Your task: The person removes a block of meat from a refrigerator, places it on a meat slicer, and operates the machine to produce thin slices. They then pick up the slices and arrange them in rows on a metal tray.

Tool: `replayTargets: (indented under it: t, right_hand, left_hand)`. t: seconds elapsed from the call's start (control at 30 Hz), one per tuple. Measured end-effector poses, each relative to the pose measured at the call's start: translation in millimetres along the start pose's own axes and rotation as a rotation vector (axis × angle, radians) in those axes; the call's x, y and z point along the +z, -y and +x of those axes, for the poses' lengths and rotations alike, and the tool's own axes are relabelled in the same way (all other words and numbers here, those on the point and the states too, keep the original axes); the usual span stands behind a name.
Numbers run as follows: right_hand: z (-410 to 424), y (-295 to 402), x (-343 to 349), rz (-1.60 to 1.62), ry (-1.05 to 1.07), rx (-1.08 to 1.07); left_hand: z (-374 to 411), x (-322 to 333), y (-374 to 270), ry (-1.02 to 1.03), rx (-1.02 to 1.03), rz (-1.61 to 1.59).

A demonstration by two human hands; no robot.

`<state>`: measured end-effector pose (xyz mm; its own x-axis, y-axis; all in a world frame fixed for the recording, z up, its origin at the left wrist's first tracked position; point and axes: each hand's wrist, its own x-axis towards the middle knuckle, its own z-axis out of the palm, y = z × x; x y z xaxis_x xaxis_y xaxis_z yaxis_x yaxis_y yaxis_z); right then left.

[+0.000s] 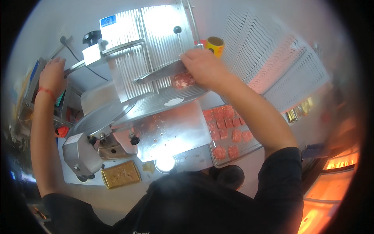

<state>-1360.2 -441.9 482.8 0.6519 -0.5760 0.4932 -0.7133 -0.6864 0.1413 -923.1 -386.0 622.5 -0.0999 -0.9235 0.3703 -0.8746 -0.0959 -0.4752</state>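
A metal meat slicer [163, 115] stands before me, with a ridged, tilted carriage plate [131, 70]. At the upper left, my left hand [53, 74] is closed around the end of the slicer's metal bar. My right hand [204, 67] grips the right end of a toothed metal pusher plate [162, 73], beside a block of marbled raw meat [183, 80]. That block lies on the carriage just under the plate; whether my fingers touch it cannot be told. The round blade cover [100, 117] sits at left. Right of the slicer, a metal tray [228, 163] holds rows of red meat pieces.
A gold-coloured tray [121, 174] and a round metal container [165, 164] are at the near table edge. A yellow roll [215, 45] stands behind my right hand. Shelving [68, 102] is at left, a stack of ridged white panels [271, 55] at right, and glowing orange panels [327, 187] lower right.
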Motion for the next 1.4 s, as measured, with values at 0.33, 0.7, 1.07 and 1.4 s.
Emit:
replayTargets:
  t: [0.33,0.7,1.07,1.4]
  right_hand:
    - [42.7,-53.2,2.2,0.001,-0.215,-0.009]
    - [63.7,-68.5,2.4,0.059,-0.143,-0.027]
    - [65.8,-73.1,10.0,0.033,-0.217,-0.064]
    - [67.3,-63.0,-3.4,0.089,0.035,0.022]
  left_hand:
    - [-6.9,-79.4,-222.0,0.535,0.463,-1.019]
    - [36.5,10.1,-328.7,0.425,0.184,-0.878]
    - [83.3,-0.6,-341.2,1.107,0.231,-1.079]
    - [37.8,-44.2,-291.8,1.022,0.075,-1.475]
